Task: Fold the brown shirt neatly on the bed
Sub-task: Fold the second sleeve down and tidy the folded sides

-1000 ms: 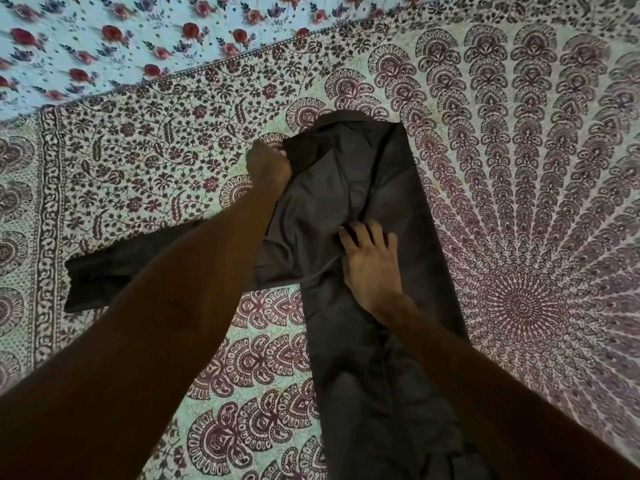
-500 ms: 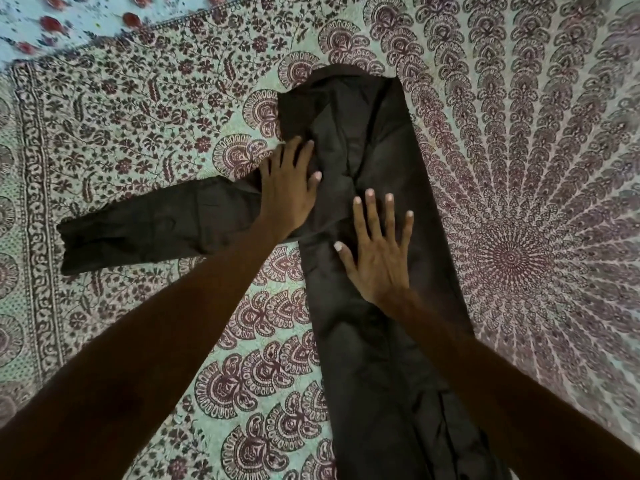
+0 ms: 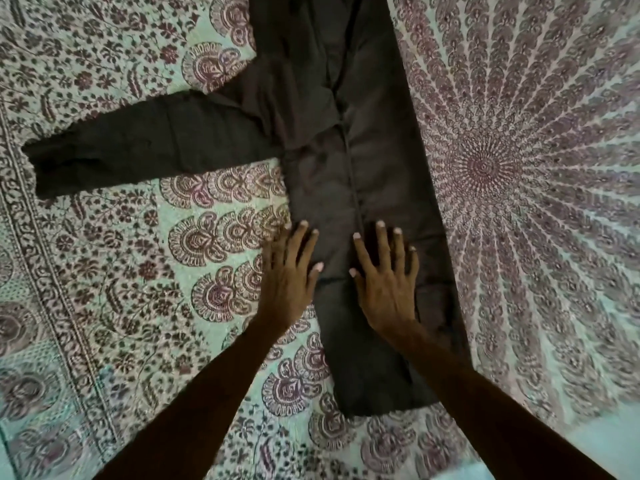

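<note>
The brown shirt [image 3: 367, 161] lies flat on the bed as a long narrow strip running from the top edge of the view down to its hem near the bottom. One sleeve [image 3: 138, 147] sticks out to the left. A fold line runs down the strip's middle. My left hand [image 3: 289, 271] rests flat with fingers spread on the strip's left edge, partly on the bed sheet. My right hand [image 3: 384, 275] lies flat and spread on the right half of the shirt. Neither hand grips any cloth.
The bed is covered by a patterned sheet [image 3: 519, 168] in pale green with maroon mandala and paisley print. A border band [image 3: 38, 258] runs down the left side. Nothing else lies on the sheet.
Both hands have slid down the shirt toward me, from the chest area to the lower part, flat on the cloth. The view has shifted downward, so the collar is out of frame.
</note>
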